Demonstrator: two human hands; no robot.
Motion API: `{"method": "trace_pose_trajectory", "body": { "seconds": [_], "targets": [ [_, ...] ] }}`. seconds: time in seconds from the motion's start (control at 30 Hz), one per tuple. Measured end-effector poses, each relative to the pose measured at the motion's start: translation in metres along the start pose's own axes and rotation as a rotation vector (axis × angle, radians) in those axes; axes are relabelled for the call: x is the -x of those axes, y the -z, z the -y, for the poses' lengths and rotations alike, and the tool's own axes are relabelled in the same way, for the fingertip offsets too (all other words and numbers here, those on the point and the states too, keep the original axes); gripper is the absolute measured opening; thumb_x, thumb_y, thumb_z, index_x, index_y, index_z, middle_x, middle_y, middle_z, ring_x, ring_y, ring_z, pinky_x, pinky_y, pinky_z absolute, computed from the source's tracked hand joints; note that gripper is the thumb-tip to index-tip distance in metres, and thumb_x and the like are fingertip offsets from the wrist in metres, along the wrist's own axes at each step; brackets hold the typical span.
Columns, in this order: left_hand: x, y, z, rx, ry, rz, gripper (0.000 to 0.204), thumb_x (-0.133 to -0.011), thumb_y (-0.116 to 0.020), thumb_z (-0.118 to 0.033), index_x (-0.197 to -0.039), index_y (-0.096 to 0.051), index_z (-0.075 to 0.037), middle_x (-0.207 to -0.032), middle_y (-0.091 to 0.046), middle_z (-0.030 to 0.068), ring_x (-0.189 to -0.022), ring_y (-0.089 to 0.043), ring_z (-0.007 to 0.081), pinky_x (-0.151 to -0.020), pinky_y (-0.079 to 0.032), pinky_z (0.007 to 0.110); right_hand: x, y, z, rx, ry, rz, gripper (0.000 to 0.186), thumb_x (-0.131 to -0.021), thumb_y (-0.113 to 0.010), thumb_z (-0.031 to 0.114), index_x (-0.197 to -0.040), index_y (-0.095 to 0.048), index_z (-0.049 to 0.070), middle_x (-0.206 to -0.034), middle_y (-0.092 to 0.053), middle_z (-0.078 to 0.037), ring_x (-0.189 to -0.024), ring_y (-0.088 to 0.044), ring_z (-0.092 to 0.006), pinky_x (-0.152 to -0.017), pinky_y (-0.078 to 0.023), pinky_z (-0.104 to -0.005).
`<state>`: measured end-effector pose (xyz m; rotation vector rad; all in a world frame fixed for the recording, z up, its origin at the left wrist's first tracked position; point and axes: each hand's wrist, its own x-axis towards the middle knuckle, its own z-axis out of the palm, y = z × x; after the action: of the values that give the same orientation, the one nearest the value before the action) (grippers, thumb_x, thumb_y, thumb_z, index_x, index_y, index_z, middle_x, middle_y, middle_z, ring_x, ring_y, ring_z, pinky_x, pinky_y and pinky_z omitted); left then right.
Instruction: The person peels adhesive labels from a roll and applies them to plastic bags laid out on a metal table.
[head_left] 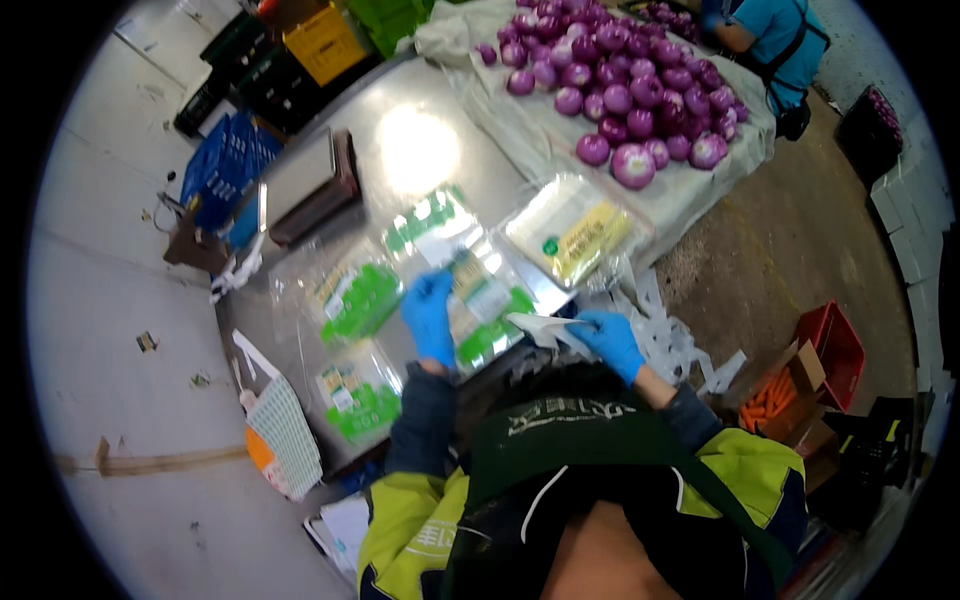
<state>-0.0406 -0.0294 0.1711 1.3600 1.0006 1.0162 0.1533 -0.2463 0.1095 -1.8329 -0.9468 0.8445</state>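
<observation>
Blue-gloved left hand (430, 312) over flat clear-and-green plastic packets (364, 302) toward the near edge of the shiny metal bench (378, 105), its grip unclear, blue-gloved right hand (612, 343) clamped on a thin white strip (545, 328) by that edge.

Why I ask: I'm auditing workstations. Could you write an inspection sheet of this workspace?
Surface: shiny metal table, partly under a pale sheet bearing purple onions.
Job's things: green-and-clear packs lie flat; a yellow-labelled pack lies near the right edge.
Clutter: tangled white strips beside the table, right.
Grippers: blue-gloved hands; right hand grips a white slip; left hand is over the packs, contact unclear.
Cables: nothing clearly seen.
Surroundings: blue crate left; carrots and red bin right; another person, far right.
</observation>
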Motion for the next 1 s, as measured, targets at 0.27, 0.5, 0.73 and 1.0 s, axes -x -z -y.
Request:
{"method": "trace_pose_trajectory", "body": {
  "seconds": [0.27, 0.5, 0.73, 1.0],
  "targets": [
    [-0.031, 0.010, 0.149, -1.071, -0.052, 0.043, 0.060, -0.066, -0.085, -0.034, -0.107, -0.057, 0.000, -0.110, -0.059, 0.0204, -0.102, -0.056, 0.0359, -0.086, -0.046, 0.045, 0.018, 0.000, 0.045, -0.281, 0.221, 0.168, 0.048, -0.074, -0.045, -0.012, -0.112, -0.069, 0.006, -0.113, -0.069, -0.011, -0.099, -0.066, -0.0227, -0.086, -0.052, -0.0313],
    [0.021, -0.074, 0.139, -1.037, -0.221, 0.116, 0.046, -0.072, -0.079, -0.033, -0.100, -0.058, -0.003, -0.104, -0.057, 0.0180, -0.095, -0.057, 0.0349, -0.083, -0.046, 0.044, 0.022, 0.014, 0.009, 0.071, 0.165, -0.041, 0.041, -0.070, -0.051, -0.009, -0.104, -0.071, 0.005, -0.103, -0.071, -0.010, -0.089, -0.067, -0.0244, -0.081, -0.054, -0.0343],
    [-0.059, -0.040, 0.151, -0.748, 0.101, 0.613, 0.021, -0.076, -0.074, -0.021, -0.074, -0.066, -0.002, -0.063, -0.064, 0.0119, -0.057, -0.062, 0.0231, -0.056, -0.049, 0.038, 0.021, 0.019, 0.038, -0.297, 0.165, -0.059, 0.046, -0.077, -0.050, -0.009, -0.115, -0.070, 0.007, -0.113, -0.070, -0.009, -0.091, -0.064, -0.0152, -0.082, -0.050, -0.0274],
    [-0.096, -0.055, 0.032, -1.134, -0.954, -0.084, 0.035, -0.091, -0.059, -0.011, -0.125, -0.057, -0.001, -0.112, -0.063, 0.0213, -0.105, -0.061, 0.0321, -0.091, -0.049, 0.040, -0.005, 0.023, -0.035, -0.303, -0.037, -0.165, 0.012, -0.081, -0.062, 0.007, -0.088, -0.068, 0.000, -0.072, -0.065, -0.004, -0.066, -0.058, -0.0079, -0.061, -0.048, -0.0254]
  ]
}}
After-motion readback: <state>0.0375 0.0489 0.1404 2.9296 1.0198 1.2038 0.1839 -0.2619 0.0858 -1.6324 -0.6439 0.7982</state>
